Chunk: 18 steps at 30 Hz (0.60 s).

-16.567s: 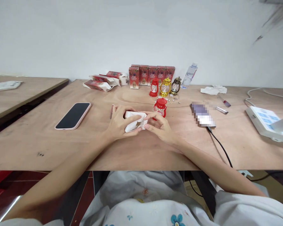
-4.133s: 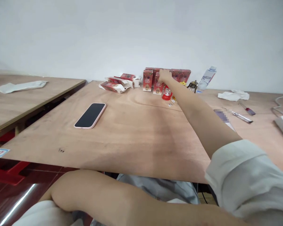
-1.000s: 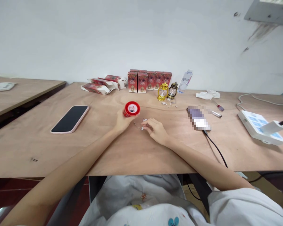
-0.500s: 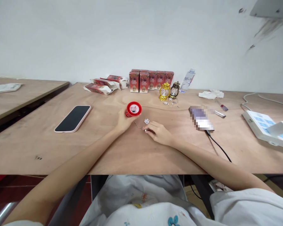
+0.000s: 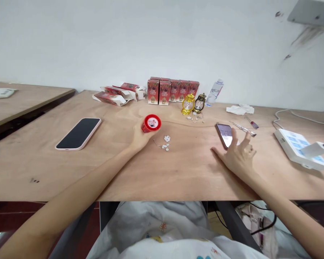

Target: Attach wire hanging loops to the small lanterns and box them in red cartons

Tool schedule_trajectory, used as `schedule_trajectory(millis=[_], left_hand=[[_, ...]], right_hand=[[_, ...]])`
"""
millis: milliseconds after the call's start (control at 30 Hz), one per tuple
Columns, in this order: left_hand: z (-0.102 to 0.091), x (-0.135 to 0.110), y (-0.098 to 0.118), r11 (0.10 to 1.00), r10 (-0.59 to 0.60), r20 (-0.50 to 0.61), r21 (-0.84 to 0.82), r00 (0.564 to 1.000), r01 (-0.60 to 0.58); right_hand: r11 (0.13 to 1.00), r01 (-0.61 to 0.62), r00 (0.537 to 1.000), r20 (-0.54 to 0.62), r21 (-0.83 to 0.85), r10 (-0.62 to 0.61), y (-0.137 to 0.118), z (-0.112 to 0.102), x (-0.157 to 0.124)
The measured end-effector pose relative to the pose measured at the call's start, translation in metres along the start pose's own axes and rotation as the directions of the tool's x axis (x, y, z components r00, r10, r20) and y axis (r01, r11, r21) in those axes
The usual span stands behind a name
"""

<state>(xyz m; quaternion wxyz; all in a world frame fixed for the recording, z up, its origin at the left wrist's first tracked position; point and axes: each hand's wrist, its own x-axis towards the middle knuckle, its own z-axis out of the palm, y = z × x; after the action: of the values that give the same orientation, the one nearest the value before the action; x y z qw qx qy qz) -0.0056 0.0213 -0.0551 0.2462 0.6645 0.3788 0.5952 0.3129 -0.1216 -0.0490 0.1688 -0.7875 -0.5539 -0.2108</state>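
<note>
My left hand (image 5: 140,138) is wrapped round a red round item (image 5: 152,123), perhaps a small lantern, whose round end with a pale printed label faces me. My right hand (image 5: 239,156) is spread over the right side of the table, fingers apart and holding nothing. Just beyond it lies a phone (image 5: 224,134), partly covered by the fingers. Between the two hands rest a small white piece (image 5: 167,138) and several tiny silvery discs and a thin wire (image 5: 164,146).
Red printed boxes (image 5: 164,92) stand at the back, with opened boxes (image 5: 116,96) to their left. A gold lantern (image 5: 188,104), a dark bronze lantern (image 5: 199,103) and a bottle (image 5: 214,92) stand beside them. Another phone (image 5: 79,133), a screwdriver (image 5: 252,122), tweezers (image 5: 243,128) and a power strip (image 5: 299,147) lie about.
My right hand has left the small parts in the middle and moved right, over to the phone, its fingers spreading. My left hand keeps hold of the red item.
</note>
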Motion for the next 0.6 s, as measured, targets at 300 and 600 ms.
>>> schedule_trajectory(millis=[300, 600], left_hand=[[-0.003, 0.007, -0.004, 0.999, -0.04, -0.016, -0.012, 0.999, 0.04], [-0.005, 0.007, -0.003, 0.999, -0.037, -0.033, -0.01, 0.999, 0.037]], right_hand=[[0.991, -0.082, 0.976, 0.209, 0.107, 0.058, 0.049, 0.009, 0.026], [0.985, -0.027, 0.976, 0.218, 0.171, -0.012, 0.087, 0.047, 0.075]])
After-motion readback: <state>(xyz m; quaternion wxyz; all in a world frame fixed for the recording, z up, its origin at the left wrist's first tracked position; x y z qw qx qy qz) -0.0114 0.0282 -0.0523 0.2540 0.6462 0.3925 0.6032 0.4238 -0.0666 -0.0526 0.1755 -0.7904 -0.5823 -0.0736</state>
